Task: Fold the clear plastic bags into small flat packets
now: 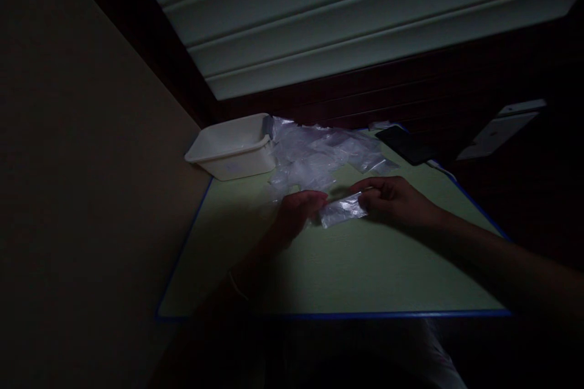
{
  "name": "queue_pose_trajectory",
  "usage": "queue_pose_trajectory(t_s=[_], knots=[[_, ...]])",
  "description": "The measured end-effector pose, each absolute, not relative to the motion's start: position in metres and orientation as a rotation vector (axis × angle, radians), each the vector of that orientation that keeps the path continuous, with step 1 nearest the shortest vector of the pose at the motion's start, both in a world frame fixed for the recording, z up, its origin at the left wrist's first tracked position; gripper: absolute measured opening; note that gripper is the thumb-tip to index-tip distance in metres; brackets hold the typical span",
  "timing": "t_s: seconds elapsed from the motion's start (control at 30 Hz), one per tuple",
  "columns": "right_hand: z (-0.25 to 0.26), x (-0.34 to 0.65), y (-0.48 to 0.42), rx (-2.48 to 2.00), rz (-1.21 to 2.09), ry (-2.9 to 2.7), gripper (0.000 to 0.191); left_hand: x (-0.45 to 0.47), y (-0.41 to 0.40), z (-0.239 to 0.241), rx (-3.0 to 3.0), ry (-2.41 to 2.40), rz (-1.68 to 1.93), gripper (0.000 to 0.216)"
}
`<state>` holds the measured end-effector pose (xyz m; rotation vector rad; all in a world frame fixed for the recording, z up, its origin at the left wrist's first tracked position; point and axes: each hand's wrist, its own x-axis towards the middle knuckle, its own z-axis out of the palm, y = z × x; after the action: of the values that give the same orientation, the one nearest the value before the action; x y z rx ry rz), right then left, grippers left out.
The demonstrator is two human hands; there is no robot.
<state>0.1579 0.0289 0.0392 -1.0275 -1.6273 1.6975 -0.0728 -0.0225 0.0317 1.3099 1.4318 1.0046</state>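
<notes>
A small clear plastic bag (343, 210) is stretched between my two hands, just above the table. My left hand (296, 209) pinches its left end, with the thumb along the upper edge. At the other end, the thumb and fingers of my right hand (387, 197) are closed on the bag. Beyond my hands lies a loose heap of similar clear plastic bags (314, 155). The dim light hides whether anything is inside the bag I hold.
The pale green table (365, 279) has a blue edge. A white plastic bin (241, 161) stands at its back left, against the wall. At the back right lies a dark phone-like slab (406, 144), with a white cable (441, 169) near it. Slatted shutters (342, 24) rise behind.
</notes>
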Motion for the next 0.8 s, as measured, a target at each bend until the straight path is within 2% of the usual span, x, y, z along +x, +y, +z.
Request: queue_pose_trajectory(t_s=[0.27,0.47,0.67,0.8], knots=[[0.040,0.162,0.029,-0.920,1.768,-1.721,0.035,-0.074,-0.029,0.037,1.576,1.432,0.779,0.029],[0.046,0.166,0.032,-0.913,1.725,-1.789,0.032,-0.077,-0.025,0.036,1.581,1.430,0.846,0.026],[0.047,0.166,0.026,-0.747,1.802,-2.101,0.050,-0.056,-0.034,0.033,1.487,1.254,0.787,0.029],[0.045,0.164,0.024,-0.661,1.844,-2.197,0.054,-0.045,-0.040,0.025,1.392,1.187,0.772,0.026]])
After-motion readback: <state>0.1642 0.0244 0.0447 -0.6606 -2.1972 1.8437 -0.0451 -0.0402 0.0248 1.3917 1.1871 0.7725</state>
